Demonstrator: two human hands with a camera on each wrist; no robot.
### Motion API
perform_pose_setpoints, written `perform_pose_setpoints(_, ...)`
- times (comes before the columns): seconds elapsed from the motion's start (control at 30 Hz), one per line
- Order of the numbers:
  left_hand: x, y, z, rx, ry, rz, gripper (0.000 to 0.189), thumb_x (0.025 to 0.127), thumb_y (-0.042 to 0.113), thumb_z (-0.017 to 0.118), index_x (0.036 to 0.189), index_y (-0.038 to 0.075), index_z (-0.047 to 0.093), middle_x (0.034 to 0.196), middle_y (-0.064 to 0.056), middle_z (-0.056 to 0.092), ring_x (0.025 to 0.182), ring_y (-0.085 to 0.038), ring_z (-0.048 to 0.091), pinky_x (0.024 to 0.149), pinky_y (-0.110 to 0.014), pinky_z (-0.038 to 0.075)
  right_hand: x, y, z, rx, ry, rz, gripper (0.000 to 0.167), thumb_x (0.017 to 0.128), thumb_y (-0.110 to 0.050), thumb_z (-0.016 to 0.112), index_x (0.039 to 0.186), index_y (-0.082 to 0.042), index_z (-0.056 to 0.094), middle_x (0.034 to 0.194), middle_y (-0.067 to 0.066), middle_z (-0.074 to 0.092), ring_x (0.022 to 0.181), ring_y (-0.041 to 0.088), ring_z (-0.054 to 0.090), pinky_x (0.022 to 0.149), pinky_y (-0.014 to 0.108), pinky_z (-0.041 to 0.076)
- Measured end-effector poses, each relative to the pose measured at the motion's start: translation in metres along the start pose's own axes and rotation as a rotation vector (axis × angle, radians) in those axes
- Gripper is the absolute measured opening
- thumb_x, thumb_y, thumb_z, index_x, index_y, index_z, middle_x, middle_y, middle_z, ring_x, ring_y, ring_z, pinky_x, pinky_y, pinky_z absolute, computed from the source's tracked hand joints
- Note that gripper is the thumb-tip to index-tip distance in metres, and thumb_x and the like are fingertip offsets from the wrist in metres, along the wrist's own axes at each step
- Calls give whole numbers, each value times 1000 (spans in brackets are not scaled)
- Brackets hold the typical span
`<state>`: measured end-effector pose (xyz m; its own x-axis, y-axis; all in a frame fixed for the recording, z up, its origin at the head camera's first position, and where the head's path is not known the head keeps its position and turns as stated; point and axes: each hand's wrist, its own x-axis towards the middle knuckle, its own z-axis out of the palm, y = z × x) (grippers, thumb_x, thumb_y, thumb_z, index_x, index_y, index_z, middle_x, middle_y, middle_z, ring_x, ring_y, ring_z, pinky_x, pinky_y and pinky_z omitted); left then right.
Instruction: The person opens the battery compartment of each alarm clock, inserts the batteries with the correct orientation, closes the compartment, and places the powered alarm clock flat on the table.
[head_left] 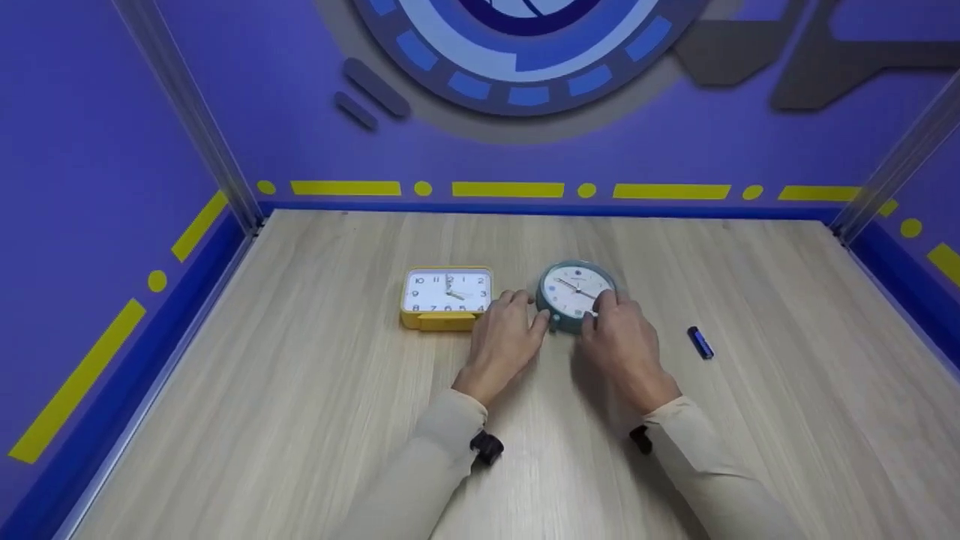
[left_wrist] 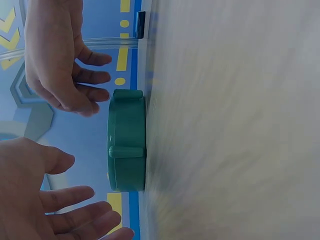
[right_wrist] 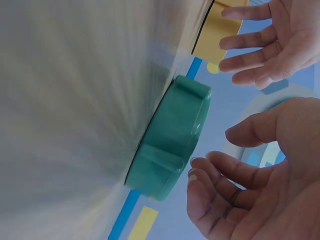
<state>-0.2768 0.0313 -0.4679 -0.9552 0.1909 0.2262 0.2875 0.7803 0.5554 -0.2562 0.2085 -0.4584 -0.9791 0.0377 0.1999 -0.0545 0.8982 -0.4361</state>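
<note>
A round alarm clock (head_left: 566, 319) with a green case and white dial lies face up on the table. To its left lies a yellow rectangular alarm clock (head_left: 446, 321), also face up. My left hand (head_left: 504, 341) is between the two clocks, its fingers spread and loosely bent in the left wrist view, holding nothing. Over the green clock's right side hovers my right hand (head_left: 624, 341), fingers loosely curved with nothing gripped. Its fingertips (right_wrist: 194, 175) come close to the green rim; I cannot tell whether they touch. In both wrist views the green case (left_wrist: 127, 125) rests on the tabletop.
A dark blue battery (head_left: 700, 343) lies on the wooden table (head_left: 300, 420), right of the right hand. Blue panels with yellow markings (head_left: 508, 189) stand behind and at both sides of the table. A black wrist camera (head_left: 487, 447) hangs under the left sleeve.
</note>
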Motion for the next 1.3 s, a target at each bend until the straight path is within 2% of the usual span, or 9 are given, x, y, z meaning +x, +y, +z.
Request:
perform_pose_setpoints(0.1,2,0,1,-9,-9,-8,40,108,34,64,135,5,69,130,-11,69,119,-27,67,99,-42,53,0,4,-1,-9,-2,17,35,107,-15,55,129,13,56,115,26,61,99,35,60,90,54,55)
perform_pose_setpoints(0.33,2,-1,3,-27,-13,18,40,108,33,64,135,3,69,133,-14,68,123,-30,65,102,-45,52,1,13,-4,-70,-10,22,35,107,-13,53,123,19,55,108,32,64,92,39,65,81,56,57)
perform_pose_setpoints(0.5,2,-3,2,-45,-21,18,40,108,32,63,135,3,69,134,-14,68,125,-30,64,103,-44,51,4,19,-5,-58,-67,51,40,109,-13,50,132,18,53,116,34,63,103,43,65,89,59,54)
perform_pose_setpoints(0.6,2,-3,2,-52,-29,14,40,108,32,63,135,3,69,134,-13,68,126,-29,64,104,-43,51,5,21,-5,-52,-75,54,39,109,-13,50,132,18,54,115,32,63,100,40,65,89,57,54)
perform_pose_setpoints(0.8,2,-3,2,-67,-44,2,41,108,32,63,137,3,68,135,-13,67,128,-28,63,105,-43,50,6,21,-3,-47,-81,42,35,107,-10,52,128,17,58,105,27,63,85,32,57,78,51,53)
perform_pose_setpoints(1.07,2,-3,2,-72,-56,-3,42,108,32,63,139,3,67,138,-14,66,130,-29,62,107,-43,49,6,21,-3,-54,-97,34,37,108,-11,53,132,17,56,105,26,63,84,32,57,77,50,52)
perform_pose_setpoints(1.17,3,-3,4,-58,-48,6,37,108,30,64,133,3,71,132,-12,69,123,-27,65,101,-42,52,6,22,-3,-64,-99,30,36,107,-11,53,129,17,57,103,27,63,82,32,57,75,51,53)
perform_pose_setpoints(1.3,4,3,9,10,-46,-5,28,106,31,67,116,6,75,107,-4,69,97,-20,65,82,-38,54,7,21,-3,-84,-102,28,34,107,-11,54,125,18,58,98,27,63,77,32,57,72,51,53)
